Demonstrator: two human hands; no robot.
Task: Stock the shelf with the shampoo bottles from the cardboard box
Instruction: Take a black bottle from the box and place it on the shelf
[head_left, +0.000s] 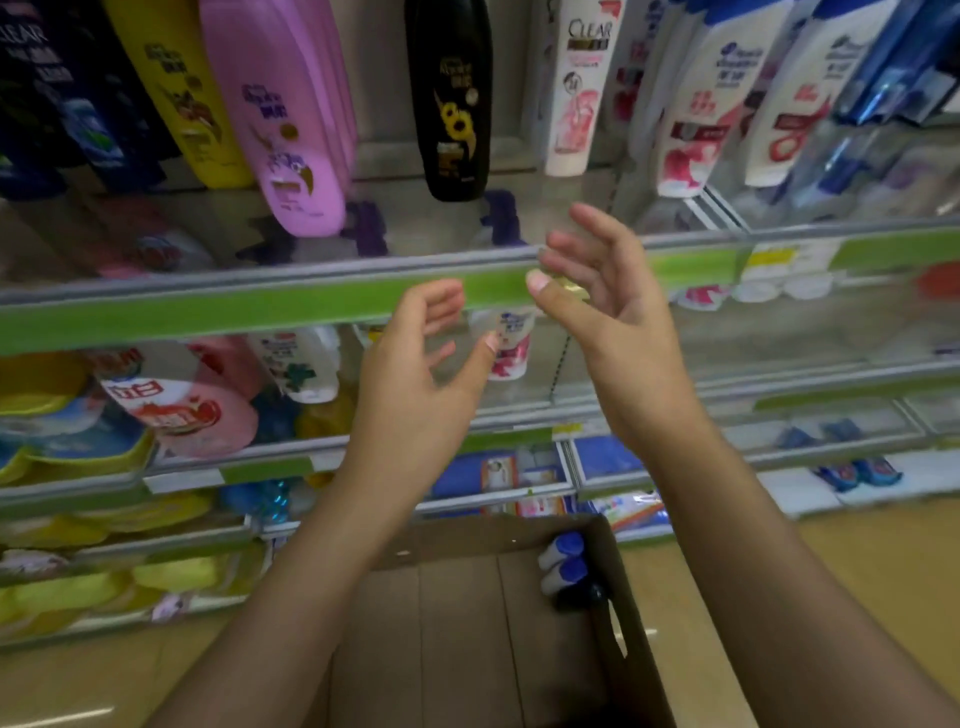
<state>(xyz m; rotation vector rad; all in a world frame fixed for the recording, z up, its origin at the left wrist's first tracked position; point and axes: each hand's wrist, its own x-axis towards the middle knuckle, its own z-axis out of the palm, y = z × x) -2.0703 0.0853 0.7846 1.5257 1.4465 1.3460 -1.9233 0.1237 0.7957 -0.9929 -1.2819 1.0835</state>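
My left hand (421, 374) and right hand (597, 306) hang empty, fingers loosely spread, before the shelf (260, 306) edge — between bottles, I reckon. Remaining shampoo bottles (566, 566) lie in the cardboard box (467, 623) corner below — next grab there.

**Both hands raised, holding nothing, at the shelf edge**

The left hand (421, 379) and right hand (597, 306) hang in front of the green shelf rail (208, 312), fingers loosely spread. On the shelf above stand a pink bottle (291, 130) and a black bottle (452, 98). Below, the box (467, 623) holds blue-capped bottles (563, 564) in its far right corner.
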